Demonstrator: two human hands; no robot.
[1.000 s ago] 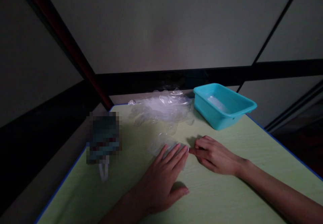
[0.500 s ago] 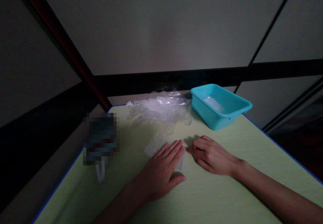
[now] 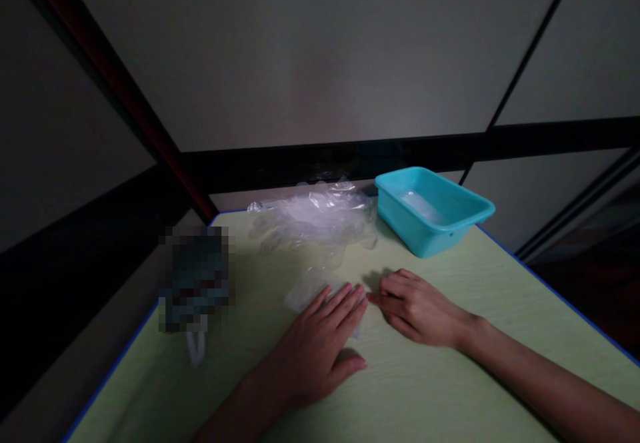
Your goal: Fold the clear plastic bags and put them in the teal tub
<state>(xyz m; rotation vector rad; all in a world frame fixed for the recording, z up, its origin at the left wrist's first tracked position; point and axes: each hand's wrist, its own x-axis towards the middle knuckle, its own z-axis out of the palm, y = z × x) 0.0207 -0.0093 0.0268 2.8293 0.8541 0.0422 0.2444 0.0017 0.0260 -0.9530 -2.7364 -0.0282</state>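
Observation:
My left hand (image 3: 323,343) lies flat, palm down, on a small piece of clear plastic film (image 3: 306,288), with the thumb spread to the right on the table. The film shows past its fingertips and beside the index finger. Just to the right rests my right hand (image 3: 413,304), its fingers curled and one fingertip pointing at the left fingertips by the film's right edge. Whether anything is pinched in it is too small to tell. Behind both hands a heap of thin transparent plastic gloves (image 3: 320,216) spreads across the back of the table.
A turquoise plastic basin (image 3: 430,233) stands at the back right with something clear inside. At the left edge of the pale green table (image 3: 425,396) sits a blurred dark object (image 3: 197,280) with a white loop. Wall panels rise behind the table.
My left hand has shifted slightly down over the film. The right hand has stayed nearly still. The whole view has moved a little.

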